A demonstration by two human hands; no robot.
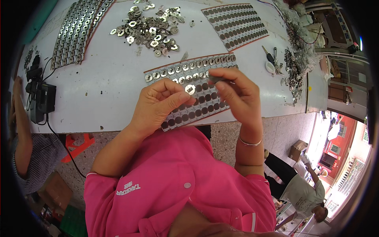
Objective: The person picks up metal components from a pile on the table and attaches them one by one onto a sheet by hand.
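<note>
My left hand (152,104) is closed, pinching a small shiny round metal disc (190,89) with a squarish hole between thumb and forefinger. My right hand (241,93) is closed too, its thumb and fingers around something small and grey (215,79), partly hidden, that I cannot make out. Under both hands lies a grid panel (183,117) of round spots with a reddish edge. Bright holed discs fill its far rows, while the nearer rows show plain dark circles. My left hand covers part of its left side.
A heap of loose metal discs (152,29) lies at the far middle. Further panels sit at the far left (75,33) and far right (235,24). Black power adapters (44,96) with cables stand at the left edge. A screwdriver (269,55) and scattered small metal parts (293,75) lie right.
</note>
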